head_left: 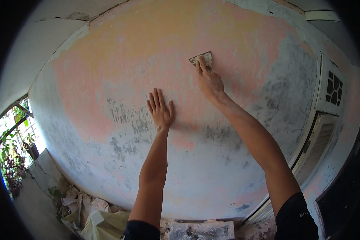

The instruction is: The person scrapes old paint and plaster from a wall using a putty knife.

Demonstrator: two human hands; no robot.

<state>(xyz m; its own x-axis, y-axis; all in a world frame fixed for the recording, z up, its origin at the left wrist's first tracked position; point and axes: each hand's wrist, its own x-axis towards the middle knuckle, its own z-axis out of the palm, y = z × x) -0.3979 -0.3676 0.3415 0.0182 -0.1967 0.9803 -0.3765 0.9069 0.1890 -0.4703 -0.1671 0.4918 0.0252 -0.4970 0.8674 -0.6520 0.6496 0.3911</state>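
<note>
In front of me stands a wall (180,160) with patchy yellow, pink, pale blue and grey layers of old paint. My right hand (210,82) is raised to its upper middle and grips a putty knife (206,60) with a wide, stained blade. Two fingers press on the blade, which lies against the wall; its handle is hidden in the hand. Lower and to the left, my left hand (161,110) rests on the wall with its palm down and fingers stretched, holding nothing.
A door frame (314,116) with a patterned vent panel (334,88) borders the wall on the right. At left is a barred window (18,132) with plants. Rubble and a yellowish sheet (104,224) lie at the wall's foot, beside a paint-stained block (202,231).
</note>
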